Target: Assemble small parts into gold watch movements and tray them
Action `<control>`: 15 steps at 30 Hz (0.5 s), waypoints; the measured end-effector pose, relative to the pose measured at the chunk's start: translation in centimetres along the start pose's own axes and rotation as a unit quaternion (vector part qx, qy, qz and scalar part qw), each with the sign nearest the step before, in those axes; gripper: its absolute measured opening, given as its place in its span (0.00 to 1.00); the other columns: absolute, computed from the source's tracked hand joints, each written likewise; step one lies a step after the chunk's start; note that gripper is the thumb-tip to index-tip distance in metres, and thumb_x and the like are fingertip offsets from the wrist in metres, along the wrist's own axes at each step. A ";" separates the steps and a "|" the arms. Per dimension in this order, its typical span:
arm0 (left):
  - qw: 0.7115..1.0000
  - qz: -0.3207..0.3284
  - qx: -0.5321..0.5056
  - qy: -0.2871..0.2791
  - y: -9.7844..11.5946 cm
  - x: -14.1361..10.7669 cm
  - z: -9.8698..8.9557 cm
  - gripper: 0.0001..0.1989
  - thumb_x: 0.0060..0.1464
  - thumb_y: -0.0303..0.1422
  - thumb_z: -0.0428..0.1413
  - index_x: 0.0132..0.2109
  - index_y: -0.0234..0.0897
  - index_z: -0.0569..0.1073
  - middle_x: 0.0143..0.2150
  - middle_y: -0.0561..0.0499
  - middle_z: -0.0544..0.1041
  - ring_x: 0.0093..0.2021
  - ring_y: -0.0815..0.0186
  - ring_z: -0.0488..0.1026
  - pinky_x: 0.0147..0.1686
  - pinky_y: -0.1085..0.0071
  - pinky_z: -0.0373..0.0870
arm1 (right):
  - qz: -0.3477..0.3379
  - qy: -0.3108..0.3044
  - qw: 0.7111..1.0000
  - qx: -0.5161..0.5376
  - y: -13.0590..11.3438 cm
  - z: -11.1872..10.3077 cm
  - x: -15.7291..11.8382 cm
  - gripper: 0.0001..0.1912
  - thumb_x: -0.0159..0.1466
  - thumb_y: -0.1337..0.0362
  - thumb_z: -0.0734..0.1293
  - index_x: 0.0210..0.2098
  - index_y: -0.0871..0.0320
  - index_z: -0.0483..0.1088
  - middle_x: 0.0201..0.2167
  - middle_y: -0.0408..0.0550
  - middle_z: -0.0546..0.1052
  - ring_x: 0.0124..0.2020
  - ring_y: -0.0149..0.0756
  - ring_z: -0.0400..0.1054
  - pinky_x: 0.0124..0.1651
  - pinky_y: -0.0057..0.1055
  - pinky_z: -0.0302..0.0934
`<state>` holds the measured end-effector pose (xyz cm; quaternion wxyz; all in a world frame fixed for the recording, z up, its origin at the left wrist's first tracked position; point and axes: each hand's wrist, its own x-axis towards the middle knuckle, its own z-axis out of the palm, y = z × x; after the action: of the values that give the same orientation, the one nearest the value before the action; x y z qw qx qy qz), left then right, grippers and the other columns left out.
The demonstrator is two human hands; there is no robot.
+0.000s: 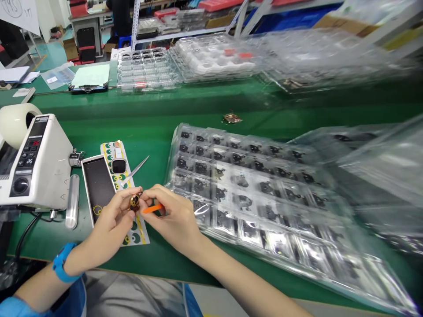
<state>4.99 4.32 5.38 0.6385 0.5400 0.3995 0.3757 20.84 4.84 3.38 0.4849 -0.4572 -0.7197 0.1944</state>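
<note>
My left hand (109, 224) is pinching the small gold part (134, 202) between thumb and fingertips, a tight grip, lifted clear above the printed strip (140, 235). Holding it up like this leaves its face open to my other hand, it seems. My right hand (172, 215) is closed on a thin orange stick (152, 208), gripped near the fingertips like a pen, with the tip right up against the gold part. That short hold looks chosen for fine control, and my two hands are braced close together, almost touching.

Just past my left hand sits a black pad (97, 185), with a watch-like device (118, 165) and a pointed steel tool (135, 171) lying on the strip, all within easy reach. To the left stands the white tape dispenser (38, 160), tape roll (16, 121) mounted at its back, with a clear tube (72, 201) lying beside it. Off to my right, the big clear tray (247, 193) of black parts lies close, probably so I can pick from it without stretching. One loose gold piece (231, 118) sits alone on the green bench (142, 127), and more stacked trays (145, 70) line the far side.
</note>
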 end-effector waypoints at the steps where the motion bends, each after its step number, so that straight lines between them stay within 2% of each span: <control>1: 1.000 -0.005 -0.008 0.007 0.0 0.1 0.0 0.16 0.60 0.30 0.53 0.55 0.39 0.69 0.55 0.44 0.76 0.58 0.59 0.72 0.58 0.65 0.66 | 0.011 -0.009 1.000 0.022 -0.1 -0.1 0.1 0.07 0.59 0.72 0.63 0.26 0.56 0.66 0.21 0.39 0.68 0.21 0.27 0.60 0.23 0.23 0.55; 5: 0.997 -0.033 -0.060 0.044 0.1 0.6 -0.2 0.16 0.57 0.28 0.55 0.53 0.37 0.69 0.49 0.45 0.80 0.51 0.61 0.76 0.54 0.66 0.70 | 0.060 -0.051 0.990 0.117 -1.0 -1.1 0.5 0.08 0.59 0.71 0.62 0.24 0.57 0.64 0.18 0.36 0.63 0.17 0.24 0.52 0.19 0.23 0.47; 9: 0.986 -0.030 -0.120 0.115 0.2 0.8 -0.8 0.15 0.56 0.28 0.55 0.51 0.37 0.69 0.45 0.48 0.81 0.50 0.61 0.77 0.54 0.64 0.72 | 0.045 -0.068 0.987 0.141 -1.7 -1.2 0.5 0.09 0.61 0.71 0.62 0.24 0.56 0.63 0.19 0.36 0.63 0.17 0.24 0.52 0.19 0.23 0.47; 11: 0.977 -0.005 -0.140 0.164 0.6 0.8 -1.2 0.15 0.55 0.27 0.56 0.50 0.37 0.70 0.45 0.48 0.82 0.52 0.59 0.77 0.55 0.62 0.72 | 0.020 -0.100 0.990 0.097 -1.6 -0.3 0.1 0.09 0.64 0.70 0.62 0.26 0.56 0.63 0.20 0.38 0.65 0.19 0.25 0.55 0.21 0.24 0.50; 13: 0.967 0.023 -0.147 0.205 1.1 0.8 -1.4 0.15 0.54 0.27 0.56 0.50 0.38 0.70 0.45 0.48 0.82 0.53 0.58 0.77 0.55 0.61 0.72 | -0.004 -0.143 0.990 0.001 -1.3 0.9 -0.3 0.09 0.65 0.70 0.61 0.28 0.56 0.63 0.22 0.40 0.67 0.20 0.28 0.59 0.23 0.26 0.53; 15: 0.961 0.037 -0.145 0.232 1.6 0.7 -1.5 0.14 0.53 0.27 0.58 0.49 0.37 0.71 0.43 0.47 0.83 0.52 0.58 0.78 0.52 0.63 0.74 | -0.017 -0.190 0.977 -0.099 -1.1 1.9 -0.7 0.08 0.65 0.72 0.61 0.29 0.57 0.63 0.24 0.43 0.70 0.23 0.32 0.63 0.25 0.29 0.55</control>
<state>3.81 5.76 6.74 0.5857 0.3541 0.4572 0.5679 18.80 4.01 2.94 0.2950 -0.4449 -0.8223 0.1972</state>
